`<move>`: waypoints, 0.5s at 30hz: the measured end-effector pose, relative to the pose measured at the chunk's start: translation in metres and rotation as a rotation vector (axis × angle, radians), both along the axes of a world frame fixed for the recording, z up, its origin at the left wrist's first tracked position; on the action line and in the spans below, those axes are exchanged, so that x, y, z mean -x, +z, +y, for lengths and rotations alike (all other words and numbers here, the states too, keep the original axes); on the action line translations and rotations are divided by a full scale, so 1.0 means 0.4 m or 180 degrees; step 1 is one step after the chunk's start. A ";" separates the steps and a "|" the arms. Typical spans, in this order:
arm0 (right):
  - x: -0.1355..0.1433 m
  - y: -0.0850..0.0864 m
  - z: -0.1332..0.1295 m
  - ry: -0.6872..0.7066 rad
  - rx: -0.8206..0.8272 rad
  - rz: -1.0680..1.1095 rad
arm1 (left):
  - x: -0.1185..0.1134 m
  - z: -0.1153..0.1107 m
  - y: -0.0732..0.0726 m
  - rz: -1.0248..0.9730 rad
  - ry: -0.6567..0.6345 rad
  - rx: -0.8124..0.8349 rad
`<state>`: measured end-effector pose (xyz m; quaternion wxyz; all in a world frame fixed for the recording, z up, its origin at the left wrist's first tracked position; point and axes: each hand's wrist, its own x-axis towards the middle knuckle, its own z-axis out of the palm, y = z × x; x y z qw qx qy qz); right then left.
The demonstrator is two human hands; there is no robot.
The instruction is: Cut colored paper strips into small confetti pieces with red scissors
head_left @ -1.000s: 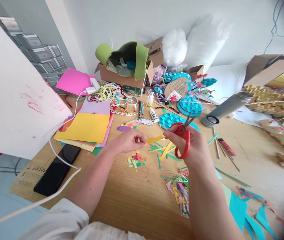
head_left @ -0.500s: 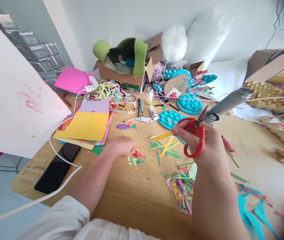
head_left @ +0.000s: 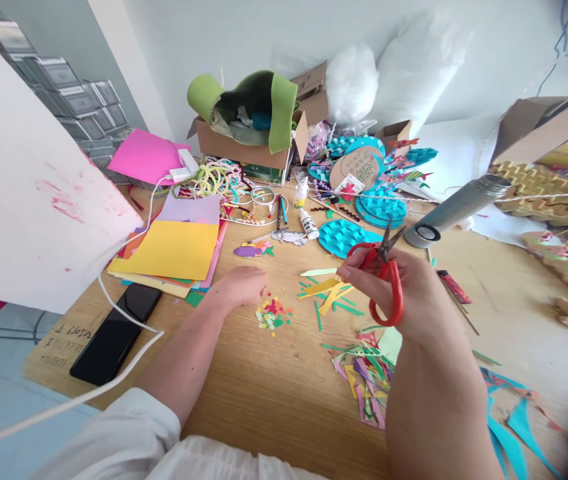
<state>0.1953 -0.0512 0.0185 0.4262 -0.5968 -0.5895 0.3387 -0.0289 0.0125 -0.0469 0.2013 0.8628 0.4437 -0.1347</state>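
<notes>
My left hand (head_left: 244, 287) rests on the table with its fingers curled, just behind a small pile of coloured paper dots (head_left: 275, 313); anything inside it is hidden. My right hand (head_left: 389, 287) holds red-handled scissors (head_left: 393, 293), their blades pointing up and partly apart. Its thumb and forefinger meet near yellow strips (head_left: 333, 295) and a pale green strip (head_left: 318, 272). Thin green strips (head_left: 347, 309) lie among the yellow ones. A purple paper fish (head_left: 249, 251) is beyond my left hand.
Coloured paper sheets (head_left: 179, 250) and a black phone (head_left: 114, 333) lie at the left. Paper scraps (head_left: 367, 387) are near my right forearm. Glue bottles (head_left: 309, 225), blue textured ovals (head_left: 341, 238) and a grey flask (head_left: 459, 208) stand or lie farther back.
My right hand with the scissors has shifted slightly left and down, and the scissors have turned a little. The pale green strip now shows by its fingertips. My left hand has barely moved.
</notes>
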 end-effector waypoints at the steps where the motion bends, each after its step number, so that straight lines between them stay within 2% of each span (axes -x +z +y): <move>1: -0.001 -0.001 0.000 0.0114 0.0101 -0.0104 | 0.002 0.001 -0.001 -0.0049 0.0029 0.0013; 7: -0.002 -0.009 -0.005 0.0788 0.0340 -0.0422 | 0.003 -0.003 -0.003 -0.0419 0.0082 0.0146; 12: -0.008 -0.008 -0.017 0.0900 0.0450 -0.0522 | 0.015 -0.028 -0.016 -0.0753 0.0272 0.0152; 15: -0.010 -0.008 -0.024 0.0980 0.0440 -0.0563 | 0.032 -0.048 -0.032 -0.0940 0.0405 -0.0027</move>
